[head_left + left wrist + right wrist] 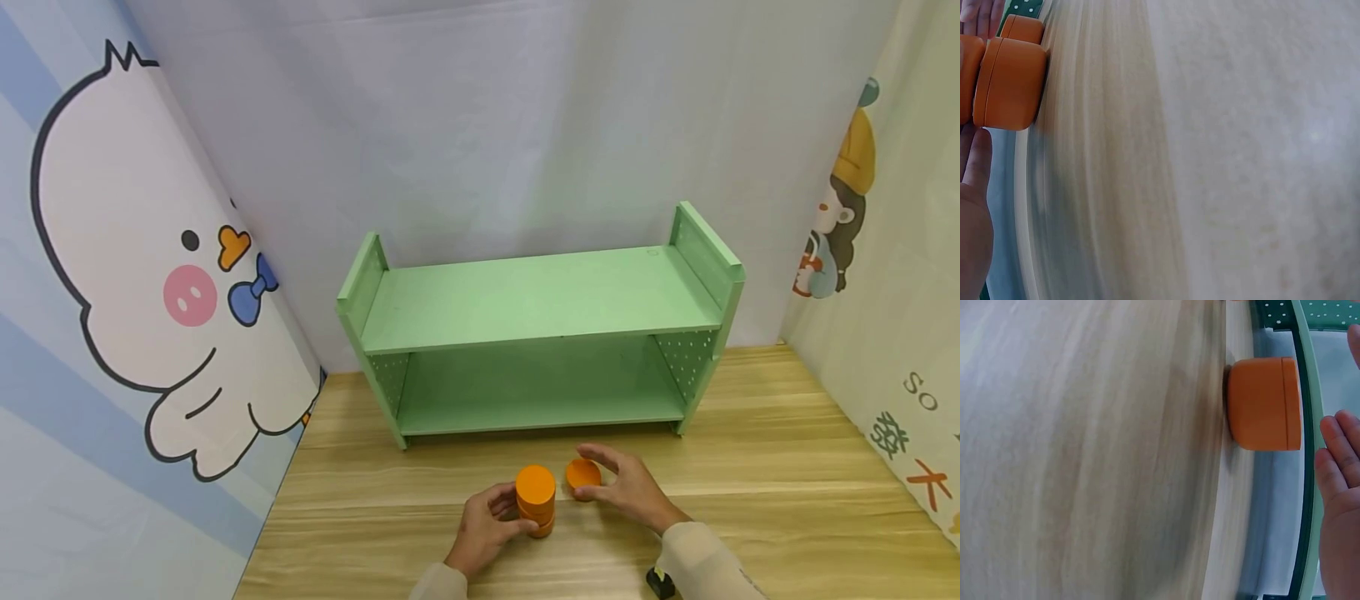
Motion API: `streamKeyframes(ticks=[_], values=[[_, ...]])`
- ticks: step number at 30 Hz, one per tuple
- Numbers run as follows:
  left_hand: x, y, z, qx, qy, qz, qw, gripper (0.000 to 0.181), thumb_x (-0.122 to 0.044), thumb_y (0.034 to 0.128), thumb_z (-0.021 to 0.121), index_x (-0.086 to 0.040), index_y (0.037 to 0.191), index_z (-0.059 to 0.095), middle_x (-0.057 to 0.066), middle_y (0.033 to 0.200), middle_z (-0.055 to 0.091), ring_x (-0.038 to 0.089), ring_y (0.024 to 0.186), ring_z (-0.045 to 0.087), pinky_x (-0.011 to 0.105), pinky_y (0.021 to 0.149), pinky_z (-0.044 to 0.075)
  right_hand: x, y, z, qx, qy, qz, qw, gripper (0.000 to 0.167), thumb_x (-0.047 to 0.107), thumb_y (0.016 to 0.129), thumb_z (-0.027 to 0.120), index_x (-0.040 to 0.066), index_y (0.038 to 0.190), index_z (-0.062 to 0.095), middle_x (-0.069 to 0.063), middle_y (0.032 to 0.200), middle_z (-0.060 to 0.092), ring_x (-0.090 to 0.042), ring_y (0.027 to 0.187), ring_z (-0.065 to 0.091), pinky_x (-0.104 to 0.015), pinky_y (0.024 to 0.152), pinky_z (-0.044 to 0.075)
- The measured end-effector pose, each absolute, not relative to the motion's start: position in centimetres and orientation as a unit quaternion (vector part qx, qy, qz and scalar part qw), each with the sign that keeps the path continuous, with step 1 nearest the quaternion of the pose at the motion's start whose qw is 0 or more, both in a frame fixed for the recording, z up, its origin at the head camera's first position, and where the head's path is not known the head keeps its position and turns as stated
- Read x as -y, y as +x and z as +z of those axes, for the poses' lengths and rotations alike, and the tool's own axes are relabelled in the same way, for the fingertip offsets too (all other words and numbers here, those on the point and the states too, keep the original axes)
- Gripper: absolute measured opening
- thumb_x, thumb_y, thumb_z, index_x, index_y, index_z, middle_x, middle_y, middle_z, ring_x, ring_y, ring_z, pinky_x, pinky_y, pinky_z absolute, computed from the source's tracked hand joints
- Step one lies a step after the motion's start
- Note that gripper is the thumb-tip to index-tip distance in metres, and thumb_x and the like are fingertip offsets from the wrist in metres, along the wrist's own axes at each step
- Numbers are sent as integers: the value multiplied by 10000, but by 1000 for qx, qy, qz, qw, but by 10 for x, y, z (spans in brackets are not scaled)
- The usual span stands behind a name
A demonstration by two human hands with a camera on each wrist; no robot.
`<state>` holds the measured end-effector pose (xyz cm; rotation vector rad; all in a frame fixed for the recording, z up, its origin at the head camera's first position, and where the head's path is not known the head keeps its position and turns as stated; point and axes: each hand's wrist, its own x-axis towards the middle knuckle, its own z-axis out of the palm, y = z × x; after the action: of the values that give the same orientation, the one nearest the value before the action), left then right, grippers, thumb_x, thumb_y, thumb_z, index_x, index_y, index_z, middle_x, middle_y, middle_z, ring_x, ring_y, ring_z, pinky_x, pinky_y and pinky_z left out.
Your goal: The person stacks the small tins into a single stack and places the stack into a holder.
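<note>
Two small round orange lidded jars stand one on the other near the front middle of the table; in the head view the upper jar (536,485) covers most of the lower jar (542,528). My left hand (483,527) holds this stack from the left, thumb in front and fingers behind. In the left wrist view the lower jar (1013,84) rests on the table and the upper one is cut by the frame edge. A third orange jar (582,474) stands alone just right of the stack. Around it my right hand (626,487) spreads thumb and fingers; the right wrist view shows a gap between jar (1263,403) and fingers.
Behind the jars stands a light green two-tier shelf (540,300) with perforated sides. A small black object (660,582) lies by the right sleeve at the front. Printed cloths hang left, right and behind the wooden table (360,508).
</note>
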<state>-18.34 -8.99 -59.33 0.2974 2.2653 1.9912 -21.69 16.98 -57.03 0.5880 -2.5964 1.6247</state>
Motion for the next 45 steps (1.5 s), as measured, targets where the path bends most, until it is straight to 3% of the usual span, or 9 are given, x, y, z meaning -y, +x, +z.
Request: streamKeyframes(ticks=[23, 45], values=[[87, -180, -582, -757, 96, 644, 50, 484, 54, 754, 838, 98, 1198, 651, 245, 1202, 663, 384, 1110, 651, 346, 917, 574, -173, -218, -579, 853, 158, 497, 5, 634, 114, 768, 872, -68, 1306, 591, -223, 1304, 622, -415, 1251, 546, -518, 1063, 429], [91, -184, -594, -752, 105, 649, 50, 503, -58, 750, 870, 31, 1206, 675, 180, 1203, 681, 301, 1098, 671, 297, 906, 575, -177, -222, -589, 853, 150, 500, -16, 627, 42, 781, 851, -92, 1323, 567, -251, 1328, 592, -422, 1255, 538, -502, 1063, 429]])
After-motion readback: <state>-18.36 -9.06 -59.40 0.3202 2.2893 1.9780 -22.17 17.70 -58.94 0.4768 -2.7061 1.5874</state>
